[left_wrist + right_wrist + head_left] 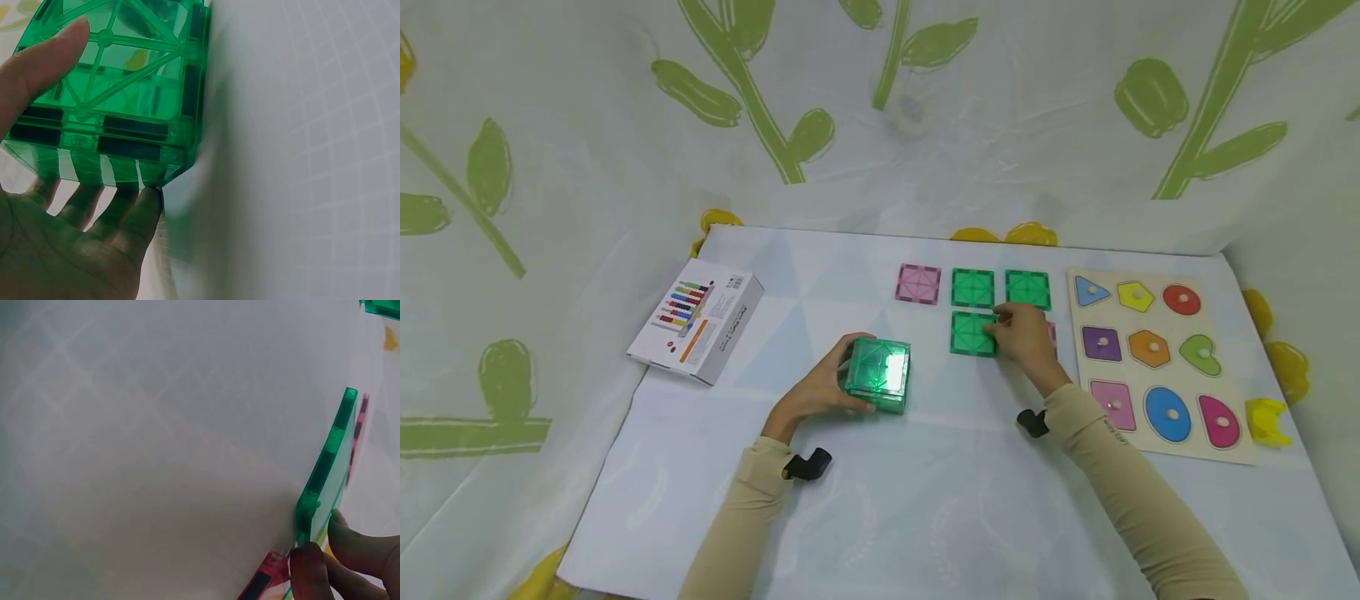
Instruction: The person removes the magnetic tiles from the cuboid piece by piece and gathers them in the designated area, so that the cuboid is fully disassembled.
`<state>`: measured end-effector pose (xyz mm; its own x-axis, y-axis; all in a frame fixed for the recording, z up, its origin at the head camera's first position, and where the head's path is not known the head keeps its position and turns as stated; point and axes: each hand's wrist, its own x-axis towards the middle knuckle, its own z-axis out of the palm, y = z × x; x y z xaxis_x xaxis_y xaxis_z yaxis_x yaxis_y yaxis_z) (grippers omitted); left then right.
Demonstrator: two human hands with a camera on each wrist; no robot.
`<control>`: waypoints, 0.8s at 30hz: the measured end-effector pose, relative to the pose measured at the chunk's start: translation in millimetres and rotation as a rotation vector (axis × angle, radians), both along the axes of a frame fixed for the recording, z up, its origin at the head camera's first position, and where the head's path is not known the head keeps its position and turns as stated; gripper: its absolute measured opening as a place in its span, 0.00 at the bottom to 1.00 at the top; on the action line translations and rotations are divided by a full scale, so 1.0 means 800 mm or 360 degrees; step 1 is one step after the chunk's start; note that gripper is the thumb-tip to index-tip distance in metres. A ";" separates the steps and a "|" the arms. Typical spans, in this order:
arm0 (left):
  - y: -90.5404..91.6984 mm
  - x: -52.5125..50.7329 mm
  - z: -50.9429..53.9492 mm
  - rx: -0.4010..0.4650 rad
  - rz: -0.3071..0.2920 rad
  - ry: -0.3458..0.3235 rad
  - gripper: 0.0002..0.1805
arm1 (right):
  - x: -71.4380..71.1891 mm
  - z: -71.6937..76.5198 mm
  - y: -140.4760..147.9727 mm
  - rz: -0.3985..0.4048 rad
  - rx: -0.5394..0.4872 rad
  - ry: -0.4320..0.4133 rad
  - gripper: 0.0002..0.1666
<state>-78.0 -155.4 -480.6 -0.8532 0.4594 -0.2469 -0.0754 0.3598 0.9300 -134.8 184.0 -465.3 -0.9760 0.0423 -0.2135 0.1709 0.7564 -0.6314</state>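
Note:
My left hand point(817, 390) grips a green translucent block point(877, 375), which looks like square tiles together. The left wrist view shows the thumb on one face of this block point(125, 75) and the fingers point(119, 209) along another side. My right hand point(1028, 340) pinches the right edge of a green square tile point(972, 333). In the right wrist view that tile point(328, 465) is seen nearly edge-on, between thumb and fingers. Two more green tiles point(973, 288) point(1028, 289) lie behind it, with a pink tile point(917, 284) to their left. Another pink tile point(1052, 335) is partly hidden by my right hand.
A board of coloured knobbed shapes point(1202, 333) lies at the right, with a yellow piece point(1267, 422) beside it. A white box point(696, 319) with a printed picture sits at the table's left edge. A leaf-patterned cloth point(925, 150) hangs behind the table.

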 end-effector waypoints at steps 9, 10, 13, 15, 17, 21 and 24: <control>0.000 0.001 -0.001 0.0027 0.0001 0.0001 0.59 | 0.010 0.008 -0.013 0.0109 0.0013 0.0170 0.21; -0.001 0.001 -0.001 0.0030 0.0000 0.0003 0.59 | 0.011 0.009 -0.016 0.0154 0.0024 0.0191 0.21; -0.002 0.001 -0.001 0.0039 -0.0003 0.0016 0.60 | 0.018 0.014 -0.028 0.0272 0.0023 0.0192 0.24; -0.002 0.002 -0.001 0.0046 -0.0003 0.0025 0.60 | 0.024 0.017 -0.038 0.0356 0.0043 0.0162 0.27; -0.002 0.002 -0.001 0.0047 -0.0004 0.0035 0.60 | 0.030 0.019 -0.048 0.0453 0.0054 0.0150 0.32; -0.001 0.002 -0.001 0.0031 -0.0006 0.0037 0.60 | 0.042 0.022 -0.070 0.0634 0.0055 0.0202 0.42; -0.002 0.003 0.000 0.0021 -0.0004 0.0033 0.60 | 0.050 0.023 -0.086 0.0774 0.0058 0.0283 0.49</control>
<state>-75.5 -156.8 -480.6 -0.8568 0.4650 -0.2230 -0.0550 0.3476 0.9360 -94.7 115.6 -447.3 -0.9057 -0.4209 -0.0496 -0.3134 0.7439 -0.5903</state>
